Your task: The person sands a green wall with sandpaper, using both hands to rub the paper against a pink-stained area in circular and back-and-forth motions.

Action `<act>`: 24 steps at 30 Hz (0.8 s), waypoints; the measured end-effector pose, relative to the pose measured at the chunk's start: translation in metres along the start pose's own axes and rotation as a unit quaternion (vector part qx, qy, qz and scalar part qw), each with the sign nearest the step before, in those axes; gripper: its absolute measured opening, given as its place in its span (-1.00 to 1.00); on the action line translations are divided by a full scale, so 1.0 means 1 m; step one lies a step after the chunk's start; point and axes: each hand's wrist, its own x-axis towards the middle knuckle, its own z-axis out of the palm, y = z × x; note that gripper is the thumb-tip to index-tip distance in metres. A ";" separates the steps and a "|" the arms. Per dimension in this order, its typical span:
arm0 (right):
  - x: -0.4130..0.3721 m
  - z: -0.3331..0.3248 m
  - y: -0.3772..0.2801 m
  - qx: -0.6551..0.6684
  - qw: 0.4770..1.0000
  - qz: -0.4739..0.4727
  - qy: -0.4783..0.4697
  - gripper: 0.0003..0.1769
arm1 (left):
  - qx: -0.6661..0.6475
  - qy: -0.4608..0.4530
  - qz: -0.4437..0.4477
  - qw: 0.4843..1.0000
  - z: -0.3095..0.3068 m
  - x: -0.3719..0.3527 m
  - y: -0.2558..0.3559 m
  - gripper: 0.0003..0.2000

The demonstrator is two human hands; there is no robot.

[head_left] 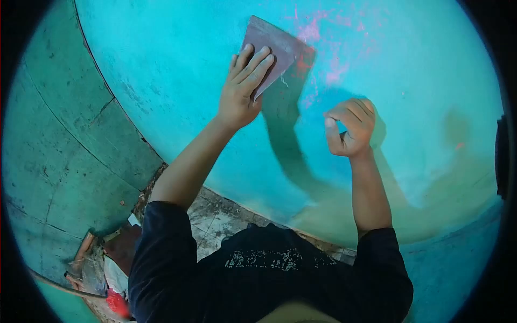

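Observation:
Against a turquoise wall (177,81) marked with pink patches, my left hand (245,89) presses a flat brownish-purple sheet (269,40). Its fingers lie over the lower left part of the sheet, and the thumb is mostly hidden behind the sheet's lower corner. A thin pale thread hangs near the sheet's right edge. To the right and lower, my right hand (353,126) is raised in front of the wall with its fingers curled toward the thumb, making a loop. Nothing shows inside that loop.
A green panelled surface (64,134) stands at the left, meeting the turquoise wall along a dark seam. Below is a dirty tiled floor (212,218). At the lower left lie a red plastic piece (117,303), a brown board (123,247) and a thin rod or hose (67,289).

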 end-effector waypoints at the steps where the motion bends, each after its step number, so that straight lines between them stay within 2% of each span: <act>1: -0.001 0.006 -0.008 0.000 1.000 0.005 0.000 -0.97 | -0.002 -0.005 -0.001 1.000 0.003 0.000 0.011 -0.35; 2: 0.000 0.011 -0.021 0.050 0.997 0.053 0.012 -0.87 | -0.156 0.023 -0.061 0.986 0.005 -0.001 0.029 -0.39; 3: -0.001 0.013 -0.031 0.099 0.990 0.099 0.027 -0.73 | -0.304 0.050 -0.120 0.944 0.005 -0.002 0.047 -0.43; 4: -0.012 0.014 -0.039 0.120 0.985 0.123 -0.007 -0.35 | -0.361 0.002 -0.164 0.918 0.001 -0.004 0.064 -0.51; 5: -0.014 0.017 -0.051 0.120 0.985 0.123 -0.004 -0.35 | -0.360 0.000 -0.161 0.919 0.000 -0.006 0.078 -0.51; 7: -0.014 0.027 -0.070 0.060 0.990 0.110 0.056 -0.11 | -0.475 -0.044 -0.132 0.869 0.004 -0.007 0.100 -0.52; 8: -0.016 0.027 -0.066 0.084 0.990 0.106 0.032 0.03 | -0.477 -0.045 -0.130 0.868 0.004 -0.002 0.108 -0.52; 9: -0.014 0.021 -0.067 0.081 0.990 0.107 0.032 0.03 | -0.550 -0.048 -0.188 0.812 0.004 0.006 0.117 -0.52; 10: -0.007 0.011 -0.069 0.020 0.992 0.123 -0.006 0.03 | -0.618 -0.052 -0.242 0.746 0.007 0.011 0.123 -0.51; 11: -0.001 0.002 -0.068 -0.044 0.988 0.138 -0.044 0.04 | -0.622 -0.052 -0.239 0.744 0.013 0.014 0.125 -0.51; 13: 0.006 -0.015 -0.061 -0.066 0.988 0.131 -0.049 0.06 | -0.666 -0.027 -0.230 0.709 0.028 0.020 0.129 -0.50; 14: 0.011 -0.027 -0.059 -0.062 0.987 0.126 -0.078 0.05 | -0.699 -0.015 -0.182 0.691 0.037 0.025 0.127 -0.46; 15: 0.014 -0.038 -0.058 -0.058 0.985 0.123 -0.107 0.04 | -0.705 -0.016 -0.178 0.686 0.042 0.025 0.128 -0.46; 17: 0.017 -0.056 -0.047 -0.027 0.985 0.112 -0.125 -0.03 | -0.678 0.009 -0.128 0.723 0.047 0.026 0.128 -0.45; 19: 0.017 -0.062 -0.045 0.002 0.985 0.106 -0.139 -0.07 | -0.669 -0.033 -0.126 0.732 0.045 0.027 0.128 -0.37; 21: 0.018 -0.055 -0.054 0.013 0.989 0.145 -0.011 -0.16 | -0.627 -0.103 -0.055 0.770 0.045 0.030 0.132 -0.32; 23: 0.016 -0.055 -0.050 -0.019 0.988 0.156 0.007 -0.14 | -0.619 -0.128 -0.046 0.774 0.038 0.032 0.135 -0.33; 24: 0.011 -0.052 -0.044 0.009 0.989 0.140 0.041 -0.09 | -0.614 -0.138 -0.040 0.776 0.037 0.034 0.135 -0.33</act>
